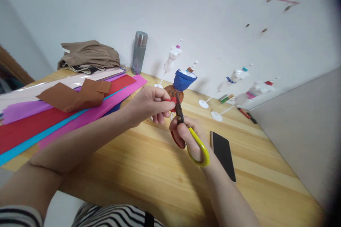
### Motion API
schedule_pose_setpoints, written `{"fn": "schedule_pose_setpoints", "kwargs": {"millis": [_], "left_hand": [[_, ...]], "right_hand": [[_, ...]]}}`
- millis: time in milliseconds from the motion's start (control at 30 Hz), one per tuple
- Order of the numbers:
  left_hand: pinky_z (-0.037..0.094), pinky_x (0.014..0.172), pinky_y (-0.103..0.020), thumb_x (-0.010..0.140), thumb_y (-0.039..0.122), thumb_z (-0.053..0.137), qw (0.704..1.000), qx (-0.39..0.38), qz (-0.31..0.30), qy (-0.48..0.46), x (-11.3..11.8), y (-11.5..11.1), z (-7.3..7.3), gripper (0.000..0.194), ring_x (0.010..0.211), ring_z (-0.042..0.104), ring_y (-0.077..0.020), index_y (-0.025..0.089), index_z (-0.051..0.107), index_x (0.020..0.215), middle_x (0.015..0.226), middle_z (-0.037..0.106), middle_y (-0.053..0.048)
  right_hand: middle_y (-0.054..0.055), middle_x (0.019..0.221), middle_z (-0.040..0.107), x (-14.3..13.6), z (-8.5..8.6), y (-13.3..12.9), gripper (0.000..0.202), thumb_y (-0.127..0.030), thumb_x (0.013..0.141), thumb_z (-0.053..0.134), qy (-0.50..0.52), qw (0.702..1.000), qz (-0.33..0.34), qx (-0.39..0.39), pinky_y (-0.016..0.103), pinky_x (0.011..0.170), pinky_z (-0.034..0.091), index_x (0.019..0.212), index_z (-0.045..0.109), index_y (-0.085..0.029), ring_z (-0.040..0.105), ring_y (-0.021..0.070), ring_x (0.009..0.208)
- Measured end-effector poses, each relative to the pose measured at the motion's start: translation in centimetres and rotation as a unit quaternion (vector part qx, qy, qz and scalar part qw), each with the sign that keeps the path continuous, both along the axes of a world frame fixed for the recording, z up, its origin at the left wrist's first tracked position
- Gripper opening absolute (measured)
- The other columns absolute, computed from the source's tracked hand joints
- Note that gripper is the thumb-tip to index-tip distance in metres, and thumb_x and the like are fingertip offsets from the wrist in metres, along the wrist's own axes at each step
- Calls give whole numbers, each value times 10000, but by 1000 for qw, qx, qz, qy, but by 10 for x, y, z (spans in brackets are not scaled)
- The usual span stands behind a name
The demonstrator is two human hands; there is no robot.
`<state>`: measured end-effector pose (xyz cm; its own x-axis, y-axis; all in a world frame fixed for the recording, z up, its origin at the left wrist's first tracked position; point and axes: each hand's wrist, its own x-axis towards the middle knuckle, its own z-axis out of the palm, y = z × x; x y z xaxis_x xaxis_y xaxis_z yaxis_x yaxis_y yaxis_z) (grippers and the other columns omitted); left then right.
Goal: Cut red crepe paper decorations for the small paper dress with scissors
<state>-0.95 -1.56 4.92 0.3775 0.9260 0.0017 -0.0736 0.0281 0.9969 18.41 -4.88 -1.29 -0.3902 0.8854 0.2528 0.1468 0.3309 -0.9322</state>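
Observation:
My left hand [156, 104] pinches a small red piece [172, 100], perhaps paper or cloth, between thumb and fingers. In my right hand [193, 138] is a pair of scissors [197, 145] with a yellow handle loop and dark blades, which point up and away from me. The blades are at the red piece; whether they are cutting into it I cannot tell. Just behind stands a small white mannequin [183, 79] wearing a blue top and a gathered brown skirt, partly hidden by my hands.
Coloured sheets [61, 120] lie at the left, with a brown piece [77, 94] on top. Folded brown cloth [89, 55] and a flask [139, 53] stand behind. More mini mannequins [173, 56] line the wall. A black phone [223, 154] lies right of my right hand.

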Motion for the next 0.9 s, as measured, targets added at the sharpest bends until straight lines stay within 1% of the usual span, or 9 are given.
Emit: {"fn": "schedule_pose_setpoints", "kwargs": {"millis": [167, 333, 533, 733, 900], "left_hand": [[389, 359, -128, 825, 66, 638, 1000, 9, -8, -8, -2, 1, 2, 277, 358, 547, -57, 141, 599, 561, 461, 622, 19], [421, 377, -142, 787, 70, 645, 1000, 7, -13, -9, -4, 2, 2, 239, 372, 554, -62, 143, 603, 564, 486, 630, 16], [433, 391, -142, 773, 88, 643, 1000, 8, -19, -8, -6, 3, 0, 214, 383, 552, -61, 149, 601, 572, 484, 624, 19], [401, 376, -135, 793, 113, 646, 1000, 6, 0, 2, -6, 4, 1, 240, 375, 549, -67, 148, 605, 558, 441, 595, 12], [413, 360, -150, 782, 113, 667, 1000, 4, 24, -16, -5, 5, 1, 220, 369, 553, -72, 140, 622, 568, 486, 630, 6]], "right_hand": [[-50, 548, 405, 0, 1, 1, 558, -755, 950, 551, -9, 1000, 3, -5, 295, 478, 236, 761, 538, -230, 350, 125, 484], [-52, 544, 406, 1, 1, 1, 562, -756, 955, 542, -15, 1000, 16, -3, 296, 467, 234, 765, 540, -226, 342, 119, 470], [-56, 532, 399, 1, 0, 0, 565, -758, 958, 533, -18, 1000, 7, -7, 298, 466, 224, 770, 554, -225, 339, 120, 465], [-56, 508, 388, 1, 0, 0, 543, -737, 967, 541, -14, 1000, 10, -16, 307, 461, 220, 755, 538, -237, 334, 126, 451], [-56, 495, 383, -1, 2, -1, 574, -761, 948, 548, -5, 1000, -3, -22, 306, 454, 203, 715, 516, -237, 330, 122, 444]]}}
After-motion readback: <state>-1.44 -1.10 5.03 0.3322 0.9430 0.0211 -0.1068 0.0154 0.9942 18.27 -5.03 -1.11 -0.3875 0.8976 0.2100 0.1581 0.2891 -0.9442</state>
